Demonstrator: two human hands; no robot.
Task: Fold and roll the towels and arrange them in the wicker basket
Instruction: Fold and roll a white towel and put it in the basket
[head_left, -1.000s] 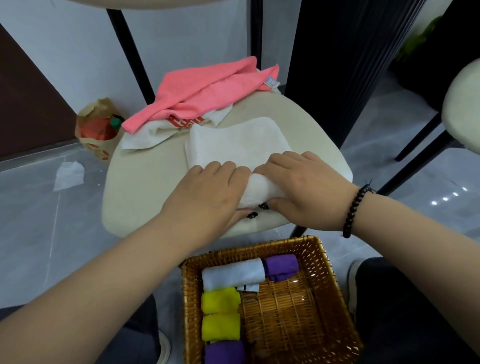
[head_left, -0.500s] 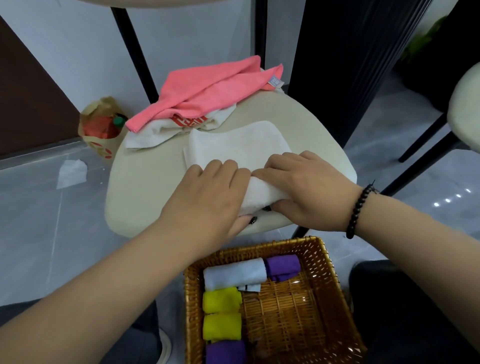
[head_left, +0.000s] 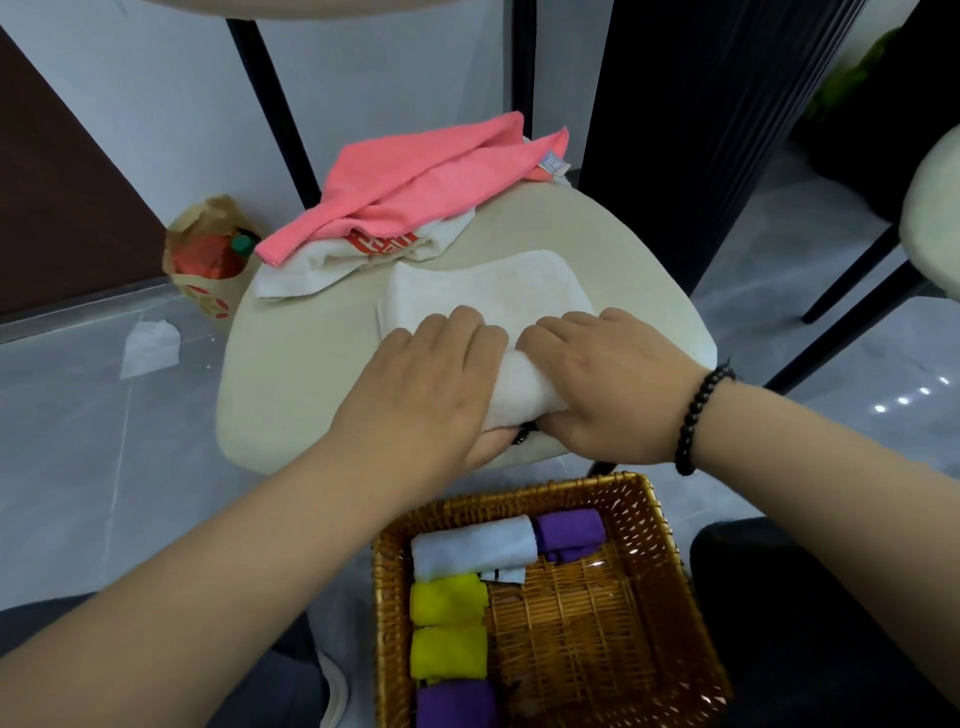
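1. Both hands, your left hand (head_left: 436, 384) and right hand (head_left: 602, 384), lie side by side with fingers curled over the rolled near end of the white terry towel (head_left: 483, 291), gripping it.
2. Step in hand: rolling. The towel's far part lies flat on the cream padded surface (head_left: 291, 374).
3. Next move, likely: roll away from you, keeping the roll tight.
4. Square wicker basket (head_left: 670, 571) sits on the floor below, holding rolled towels.
5. Pink cloth towel (head_left: 415, 176) waits at the far edge.
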